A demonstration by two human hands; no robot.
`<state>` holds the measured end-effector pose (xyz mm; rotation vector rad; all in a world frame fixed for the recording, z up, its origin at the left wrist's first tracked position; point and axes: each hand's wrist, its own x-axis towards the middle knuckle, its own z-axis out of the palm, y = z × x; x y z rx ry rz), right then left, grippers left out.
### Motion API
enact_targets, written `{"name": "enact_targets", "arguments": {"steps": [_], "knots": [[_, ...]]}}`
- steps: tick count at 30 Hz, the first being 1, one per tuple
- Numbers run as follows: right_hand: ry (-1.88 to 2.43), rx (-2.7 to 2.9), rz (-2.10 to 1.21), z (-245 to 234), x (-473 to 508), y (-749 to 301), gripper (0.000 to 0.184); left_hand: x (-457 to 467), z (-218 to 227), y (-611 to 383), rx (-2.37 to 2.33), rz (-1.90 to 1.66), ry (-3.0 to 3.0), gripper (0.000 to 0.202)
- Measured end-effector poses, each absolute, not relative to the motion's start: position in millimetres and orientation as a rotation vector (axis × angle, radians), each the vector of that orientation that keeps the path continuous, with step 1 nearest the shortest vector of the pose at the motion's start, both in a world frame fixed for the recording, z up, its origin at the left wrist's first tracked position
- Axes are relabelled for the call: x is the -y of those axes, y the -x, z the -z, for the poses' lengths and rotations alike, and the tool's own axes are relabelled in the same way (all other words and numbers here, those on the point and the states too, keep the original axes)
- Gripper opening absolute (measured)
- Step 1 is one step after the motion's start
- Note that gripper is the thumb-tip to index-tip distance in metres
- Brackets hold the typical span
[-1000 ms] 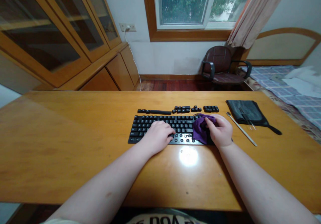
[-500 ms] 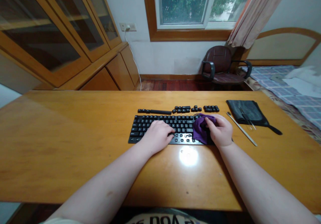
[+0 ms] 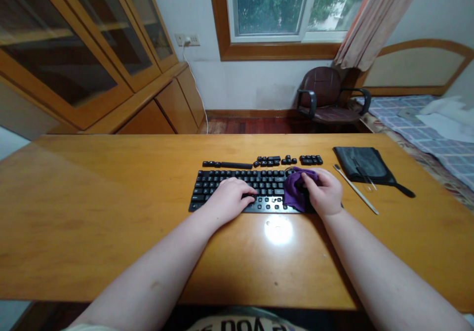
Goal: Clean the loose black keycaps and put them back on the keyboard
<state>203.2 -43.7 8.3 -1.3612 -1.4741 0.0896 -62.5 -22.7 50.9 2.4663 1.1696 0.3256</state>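
Keyboard (image 3: pixel 222 183): black, flat on the desk (image 3: pixel 111 212), roughly mid-desk, long side parallel to the near edge. Its near row, between the two hands, shows bare spots where caps are off.

Purple cloth (image 3: pixel 294 192): bunched up on the keyboard's right end, touching the keys.

Right hand (image 3: pixel 326 192): fingers curled around the cloth, gripping it and pressing it onto the keyboard. Wrist rests on the desk just at the keyboard's near right corner.

Left hand (image 3: pixel 227 200): palm down on the middle of the keyboard, fingers loosely bent and close together, tips on the keys. It holds nothing.

Loose keycaps (image 3: pixel 266 161): a row of small black groups on the desk just behind the keyboard, toward the far edge. It includes one long bar at the left.

Thin metal tool (image 3: pixel 355 189): lies diagonally on the desk just right of the right hand, not touching it.

Black pouch (image 3: pixel 361 163): flat near the far right corner of the desk, beyond the tool, with slim tools lying on it.

Off the desk: armchair (image 3: pixel 326 96) under the window (image 3: pixel 281 5), glass-door cabinet (image 3: pixel 74 49) along the left wall, bed (image 3: pixel 437 133) at right.
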Motion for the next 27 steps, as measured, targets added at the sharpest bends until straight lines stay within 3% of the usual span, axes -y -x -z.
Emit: {"name": "enact_targets", "arguments": {"steps": [19, 22, 27], "knots": [[1.382, 1.49, -0.091, -7.5, 43.2, -204.9, 0.015, 33.0, -46.9, 52.5, -1.253, -0.306, -2.703, 0.014], [1.374, 1.484, -0.091, -8.0, 43.2, -204.3, 0.016, 40.9, -53.8, 49.6, -1.244, -0.153, -2.784, 0.014], [1.358, 1.481, -0.093, -9.6, 43.5, -202.9, 0.015, 64.3, -65.6, 39.9, -1.405, 0.299, -2.662, 0.038]]}}
